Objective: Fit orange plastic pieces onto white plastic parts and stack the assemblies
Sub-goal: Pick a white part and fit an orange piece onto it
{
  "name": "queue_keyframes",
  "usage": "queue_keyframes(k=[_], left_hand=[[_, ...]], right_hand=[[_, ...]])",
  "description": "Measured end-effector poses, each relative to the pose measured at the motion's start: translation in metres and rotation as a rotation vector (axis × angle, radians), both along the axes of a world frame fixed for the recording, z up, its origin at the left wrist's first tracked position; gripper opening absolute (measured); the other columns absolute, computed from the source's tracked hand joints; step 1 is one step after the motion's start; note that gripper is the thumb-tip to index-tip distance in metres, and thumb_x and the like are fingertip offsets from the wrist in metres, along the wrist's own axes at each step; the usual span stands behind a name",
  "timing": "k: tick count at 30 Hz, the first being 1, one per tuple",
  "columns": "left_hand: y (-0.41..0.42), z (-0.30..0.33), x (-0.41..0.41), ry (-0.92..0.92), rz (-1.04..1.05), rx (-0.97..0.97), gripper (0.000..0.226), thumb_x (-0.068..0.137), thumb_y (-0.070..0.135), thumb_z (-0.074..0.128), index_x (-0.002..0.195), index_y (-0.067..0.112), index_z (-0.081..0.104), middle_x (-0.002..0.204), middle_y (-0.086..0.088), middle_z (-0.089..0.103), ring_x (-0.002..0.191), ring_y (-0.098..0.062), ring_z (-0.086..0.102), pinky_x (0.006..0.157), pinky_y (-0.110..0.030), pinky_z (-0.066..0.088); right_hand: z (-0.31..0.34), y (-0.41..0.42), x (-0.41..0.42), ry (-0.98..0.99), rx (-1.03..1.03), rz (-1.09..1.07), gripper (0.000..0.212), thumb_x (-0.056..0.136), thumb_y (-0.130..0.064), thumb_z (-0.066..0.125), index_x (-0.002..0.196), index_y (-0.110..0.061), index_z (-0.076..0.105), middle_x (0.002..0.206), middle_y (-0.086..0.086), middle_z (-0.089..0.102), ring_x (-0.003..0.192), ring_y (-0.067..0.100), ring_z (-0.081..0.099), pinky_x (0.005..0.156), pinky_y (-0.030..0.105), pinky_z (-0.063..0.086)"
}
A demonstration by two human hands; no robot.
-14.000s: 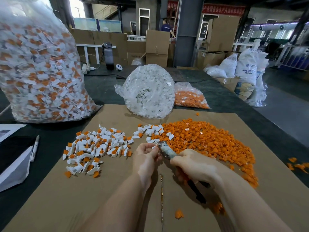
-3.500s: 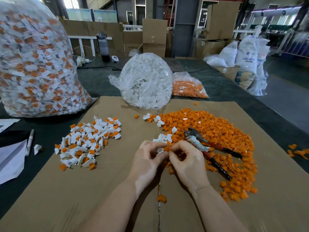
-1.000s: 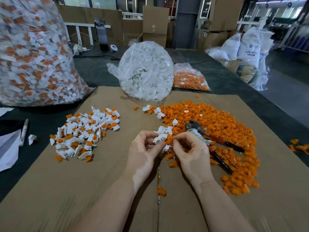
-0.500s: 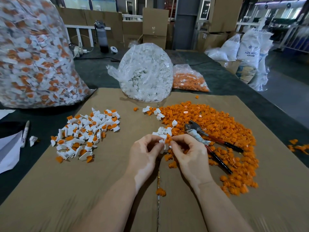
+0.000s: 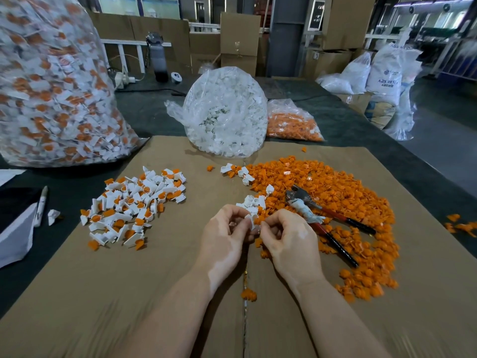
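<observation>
In hand: a small white plastic part (image 5: 248, 218) is pinched by the left hand (image 5: 224, 240); an orange plastic piece (image 5: 257, 220) is pressed on by the right hand (image 5: 289, 237).
Done: a heap of fitted white-and-orange assemblies (image 5: 136, 205) lies left on the table.
Left: a broad pile of loose orange pieces (image 5: 335, 200) remains.

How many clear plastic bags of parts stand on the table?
3. A big bag of assembled pieces at far left, a bag of white parts in the middle, and a smaller bag of orange pieces just right of it, partly hidden.
</observation>
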State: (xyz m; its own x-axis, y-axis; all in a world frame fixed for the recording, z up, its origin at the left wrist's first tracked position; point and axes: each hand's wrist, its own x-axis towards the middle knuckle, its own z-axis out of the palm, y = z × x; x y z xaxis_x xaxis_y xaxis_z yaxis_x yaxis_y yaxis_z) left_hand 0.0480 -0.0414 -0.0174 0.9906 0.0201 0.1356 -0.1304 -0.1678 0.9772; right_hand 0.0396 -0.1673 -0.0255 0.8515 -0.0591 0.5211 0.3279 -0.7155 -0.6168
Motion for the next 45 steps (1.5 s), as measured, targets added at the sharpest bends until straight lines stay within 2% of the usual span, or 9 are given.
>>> queue_keyframes(k=[2, 7, 16, 21, 25, 30, 35, 40, 45], left_hand=[[0.0009, 0.0006, -0.0002, -0.016, 0.005, 0.028, 0.014, 0.085, 0.005, 0.064, 0.086, 0.019, 0.061, 0.074, 0.003, 0.064, 0.064, 0.000, 0.061, 0.058, -0.008, 0.046], [0.0018, -0.0004, -0.0001, -0.034, 0.017, 0.084, 0.009, 0.088, 0.014, 0.063, 0.087, 0.023, 0.062, 0.082, -0.001, 0.068, 0.077, -0.011, 0.065, 0.070, -0.017, 0.051], [-0.0029, -0.0011, -0.0040, -0.096, -0.006, 0.224, 0.021, 0.087, 0.003, 0.059, 0.082, 0.023, 0.058, 0.071, 0.010, 0.060, 0.065, 0.011, 0.055, 0.059, -0.004, 0.040], [0.0013, -0.0009, 0.0007, 0.003, -0.022, 0.029, 0.013, 0.089, -0.002, 0.055, 0.089, 0.011, 0.059, 0.071, -0.006, 0.062, 0.056, 0.001, 0.058, 0.056, -0.009, 0.045], [0.0037, -0.0030, 0.0026, 0.051, -0.024, -0.124, 0.024, 0.089, -0.004, 0.053, 0.094, 0.019, 0.057, 0.066, -0.002, 0.053, 0.058, -0.006, 0.060, 0.057, -0.014, 0.049], [0.0052, -0.0053, 0.0036, 0.037, -0.048, -0.085, 0.023, 0.089, 0.000, 0.055, 0.093, 0.021, 0.061, 0.066, -0.003, 0.057, 0.060, -0.008, 0.060, 0.060, -0.017, 0.051], [0.0058, -0.0038, 0.0027, 0.047, -0.066, -0.116, 0.021, 0.089, -0.002, 0.055, 0.093, 0.017, 0.061, 0.069, -0.010, 0.058, 0.059, -0.008, 0.059, 0.059, -0.017, 0.050], [0.0054, -0.0018, 0.0015, 0.045, -0.075, -0.122, 0.019, 0.089, -0.003, 0.054, 0.095, 0.014, 0.061, 0.069, -0.012, 0.057, 0.059, -0.009, 0.058, 0.059, -0.018, 0.051], [0.0044, -0.0005, 0.0011, 0.022, -0.046, -0.114, 0.013, 0.087, 0.003, 0.060, 0.094, 0.014, 0.062, 0.071, -0.010, 0.058, 0.065, -0.012, 0.059, 0.064, -0.024, 0.052]], right_hand=[[-0.0006, 0.0003, -0.0001, -0.007, -0.013, -0.003, 0.013, 0.081, -0.010, 0.069, 0.071, -0.009, 0.062, 0.065, -0.004, 0.056, 0.065, 0.014, 0.051, 0.058, 0.034, 0.048], [-0.0013, 0.0007, 0.0003, -0.010, -0.015, -0.011, 0.015, 0.081, -0.011, 0.070, 0.069, -0.009, 0.061, 0.064, -0.002, 0.056, 0.064, 0.015, 0.051, 0.057, 0.032, 0.046], [-0.0037, 0.0006, 0.0000, 0.004, -0.014, -0.009, 0.019, 0.079, -0.007, 0.069, 0.065, -0.008, 0.057, 0.061, 0.001, 0.056, 0.062, 0.017, 0.051, 0.055, 0.029, 0.041], [-0.0030, -0.0003, 0.0010, 0.046, 0.044, 0.063, 0.010, 0.085, -0.016, 0.068, 0.076, -0.012, 0.067, 0.071, -0.004, 0.063, 0.073, 0.013, 0.057, 0.065, 0.032, 0.049], [-0.0011, 0.0001, 0.0012, 0.001, 0.061, 0.085, 0.001, 0.084, -0.015, 0.069, 0.084, -0.015, 0.069, 0.077, -0.009, 0.063, 0.080, 0.010, 0.058, 0.071, 0.029, 0.050], [0.0011, -0.0013, 0.0010, -0.061, 0.041, 0.139, 0.025, 0.082, -0.007, 0.069, 0.106, -0.016, 0.069, 0.083, -0.008, 0.058, 0.082, 0.011, 0.054, 0.074, 0.027, 0.049], [0.0017, -0.0017, 0.0019, -0.078, 0.044, 0.150, 0.013, 0.083, -0.007, 0.067, 0.094, -0.013, 0.072, 0.084, -0.003, 0.061, 0.085, 0.014, 0.057, 0.075, 0.033, 0.050], [0.0014, -0.0015, 0.0021, -0.076, 0.033, 0.163, 0.018, 0.083, -0.006, 0.067, 0.100, -0.013, 0.071, 0.086, -0.001, 0.061, 0.084, 0.013, 0.056, 0.075, 0.030, 0.050], [0.0007, -0.0021, 0.0017, -0.116, 0.005, 0.125, 0.007, 0.080, -0.010, 0.072, 0.077, -0.013, 0.066, 0.077, -0.006, 0.058, 0.077, 0.010, 0.054, 0.068, 0.025, 0.048]])
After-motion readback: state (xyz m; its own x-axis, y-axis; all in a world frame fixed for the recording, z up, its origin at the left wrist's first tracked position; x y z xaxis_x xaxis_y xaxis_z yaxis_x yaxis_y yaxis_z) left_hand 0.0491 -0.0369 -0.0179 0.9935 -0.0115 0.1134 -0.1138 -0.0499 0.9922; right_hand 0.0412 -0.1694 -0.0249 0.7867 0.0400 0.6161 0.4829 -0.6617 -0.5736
